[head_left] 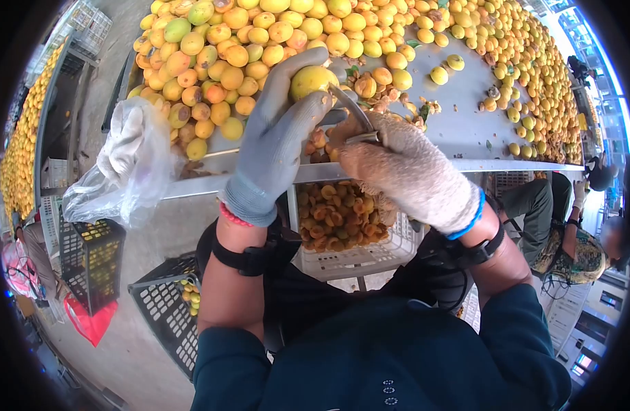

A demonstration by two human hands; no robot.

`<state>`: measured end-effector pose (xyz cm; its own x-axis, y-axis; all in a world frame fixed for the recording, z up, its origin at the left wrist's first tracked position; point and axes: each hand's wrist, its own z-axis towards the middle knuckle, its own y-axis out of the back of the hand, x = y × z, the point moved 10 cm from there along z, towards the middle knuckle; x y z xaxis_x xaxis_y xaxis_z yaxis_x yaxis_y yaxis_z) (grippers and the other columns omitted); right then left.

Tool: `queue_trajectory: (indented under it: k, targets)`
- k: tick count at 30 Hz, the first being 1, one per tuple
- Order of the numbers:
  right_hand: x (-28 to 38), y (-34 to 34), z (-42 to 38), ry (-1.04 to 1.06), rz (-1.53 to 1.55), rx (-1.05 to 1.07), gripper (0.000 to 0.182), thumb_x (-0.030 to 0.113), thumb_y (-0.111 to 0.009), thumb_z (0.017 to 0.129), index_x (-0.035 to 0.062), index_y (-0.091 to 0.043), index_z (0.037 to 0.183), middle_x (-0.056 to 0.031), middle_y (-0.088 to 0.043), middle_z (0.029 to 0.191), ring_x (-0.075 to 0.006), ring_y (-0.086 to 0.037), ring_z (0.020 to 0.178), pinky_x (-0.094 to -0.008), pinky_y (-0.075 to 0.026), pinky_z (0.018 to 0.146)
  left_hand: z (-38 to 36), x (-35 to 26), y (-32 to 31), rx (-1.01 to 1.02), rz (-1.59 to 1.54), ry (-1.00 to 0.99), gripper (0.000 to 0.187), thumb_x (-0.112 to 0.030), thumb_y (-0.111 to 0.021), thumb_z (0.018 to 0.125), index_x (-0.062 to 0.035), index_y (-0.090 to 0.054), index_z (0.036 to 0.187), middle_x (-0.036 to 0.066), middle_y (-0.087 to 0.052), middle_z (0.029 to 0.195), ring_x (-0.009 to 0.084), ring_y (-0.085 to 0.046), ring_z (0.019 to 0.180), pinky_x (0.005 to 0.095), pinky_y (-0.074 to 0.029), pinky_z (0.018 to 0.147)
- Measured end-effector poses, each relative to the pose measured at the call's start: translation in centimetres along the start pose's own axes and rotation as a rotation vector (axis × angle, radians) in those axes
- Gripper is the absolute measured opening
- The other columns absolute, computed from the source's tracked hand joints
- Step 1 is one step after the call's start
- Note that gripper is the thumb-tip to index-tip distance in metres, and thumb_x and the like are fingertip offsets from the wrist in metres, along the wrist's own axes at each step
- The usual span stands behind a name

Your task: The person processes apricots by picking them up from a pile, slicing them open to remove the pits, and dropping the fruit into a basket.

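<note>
Smooth grey coated glove on the left hand (277,137), coarse cream knit glove on the right hand (404,168), a shiny metal blade (353,109) between them over a matt grey metal table (459,127)

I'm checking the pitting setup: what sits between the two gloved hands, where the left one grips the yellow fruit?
In the head view, a metal blade bridges the gap: held in the right hand, its tip meets the yellow fruit gripped by the left hand.

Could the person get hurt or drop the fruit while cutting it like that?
Possibly. The knife in the right hand works right beside the left hand gripping the yellow fruit, so a slip might nick the glove fingers. The hands are over the table edge, so a dropped fruit could miss the white crate of pits below and fall to the floor.
</note>
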<state>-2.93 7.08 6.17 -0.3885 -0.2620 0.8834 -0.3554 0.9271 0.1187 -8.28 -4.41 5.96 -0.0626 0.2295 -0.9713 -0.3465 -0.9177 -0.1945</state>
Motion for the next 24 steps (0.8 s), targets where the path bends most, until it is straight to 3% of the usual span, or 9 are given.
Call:
queue_trajectory:
  k: [2, 3, 6, 10, 14, 17, 19, 22, 24]
  targets:
    - [-0.3, 0.1, -0.8, -0.119, 0.177, 0.051, 0.035, 0.035, -0.060, 0.098, 0.0087, -0.063, 0.120, 0.0015, -0.054, 0.072, -0.0077, -0.052, 0.059, -0.0242, -0.044, 0.050, 0.0, 0.1, 0.1, 0.007, 0.046, 0.008, 0.047, -0.011, -0.041, 0.101, 0.0034, -0.037, 0.145, 0.023, -0.055, 0.134, 0.0329, -0.060, 0.120, 0.0429, -0.050, 0.102]
    - [-0.8, -0.7, -1.1, -0.177, 0.360, 0.150, 0.043, 0.035, -0.055, 0.099, 0.0024, -0.058, 0.127, 0.0024, -0.053, 0.077, -0.0042, -0.043, 0.054, -0.0194, -0.039, 0.047, 0.0, -0.2, 0.2, -0.012, 0.048, -0.045, 0.047, -0.011, -0.041, 0.101, 0.0035, -0.037, 0.145, 0.023, -0.055, 0.133, 0.0323, -0.061, 0.120, 0.0425, -0.051, 0.102]
    - [-1.0, -0.6, -2.2, -0.177, 0.448, 0.304, 0.048, 0.039, -0.056, 0.100, -0.0001, -0.056, 0.128, 0.0022, -0.050, 0.072, -0.0033, -0.037, 0.047, -0.0190, -0.036, 0.039, -0.2, -0.5, -0.3, -0.056, 0.019, -0.147, 0.046, -0.012, -0.042, 0.101, 0.0036, -0.038, 0.144, 0.022, -0.056, 0.131, 0.0301, -0.062, 0.117, 0.0408, -0.051, 0.100]
    - [-1.4, 0.4, -3.1, -0.280, 0.366, 0.344, 0.036, 0.043, -0.059, 0.098, 0.0113, -0.065, 0.116, 0.0024, -0.053, 0.070, -0.0042, -0.044, 0.048, -0.0215, -0.036, 0.038, -0.1, -1.0, -1.1, 0.034, -0.039, -0.073, 0.044, -0.012, -0.043, 0.100, 0.0035, -0.043, 0.142, 0.018, -0.059, 0.126, 0.0258, -0.063, 0.112, 0.0374, -0.053, 0.097]
    - [-1.3, 0.8, -3.4, -0.341, 0.230, 0.277, 0.047, 0.039, -0.060, 0.098, -0.0032, -0.058, 0.119, 0.0003, -0.050, 0.063, -0.0075, -0.043, 0.039, -0.0225, -0.038, 0.030, -0.4, -1.6, -1.5, 0.161, 0.034, 0.001, 0.044, -0.016, -0.045, 0.100, 0.0024, -0.045, 0.140, 0.014, -0.061, 0.121, 0.0220, -0.065, 0.106, 0.0348, -0.053, 0.094]
    - [-1.9, -0.1, -2.9, -0.219, 0.474, 0.337, 0.042, 0.041, -0.062, 0.097, 0.0013, -0.060, 0.110, 0.0004, -0.050, 0.063, -0.0063, -0.043, 0.040, -0.0226, -0.037, 0.031, -0.3, -0.9, -1.1, 0.003, -0.071, -0.094, 0.039, -0.009, -0.058, 0.095, 0.0016, -0.051, 0.132, 0.008, -0.061, 0.110, 0.0118, -0.062, 0.094, 0.0263, -0.055, 0.082]
    - [-1.1, -1.5, -3.3, -0.227, 0.611, 0.372, 0.040, 0.043, -0.064, 0.096, 0.0037, -0.060, 0.105, 0.0010, -0.051, 0.065, -0.0047, -0.046, 0.046, -0.0230, -0.040, 0.037, -0.4, 0.0, -1.4, -0.045, -0.182, -0.076, 0.038, -0.013, -0.058, 0.097, 0.0012, -0.050, 0.132, 0.007, -0.061, 0.109, 0.0115, -0.061, 0.093, 0.0259, -0.054, 0.080]
    - [-2.5, -2.7, -1.8, -0.134, 0.585, 0.298, 0.037, 0.042, -0.061, 0.098, 0.0056, -0.060, 0.107, 0.0006, -0.055, 0.071, -0.0048, -0.050, 0.054, -0.0229, -0.044, 0.043, -1.0, 1.1, -2.7, -0.107, -0.316, 0.010, 0.039, -0.022, -0.055, 0.100, 0.0007, -0.047, 0.131, 0.008, -0.061, 0.108, 0.0124, -0.062, 0.093, 0.0270, -0.054, 0.080]
    - [-1.7, -2.4, -0.8, 0.025, 0.370, 0.123, 0.032, 0.037, -0.060, 0.099, 0.0074, -0.063, 0.111, 0.0011, -0.056, 0.077, -0.0054, -0.050, 0.061, -0.0217, -0.042, 0.050, -1.2, 1.7, -3.1, -0.140, -0.380, 0.062, 0.040, -0.027, -0.053, 0.102, 0.0007, -0.046, 0.130, 0.009, -0.062, 0.108, 0.0138, -0.063, 0.093, 0.0280, -0.054, 0.080]
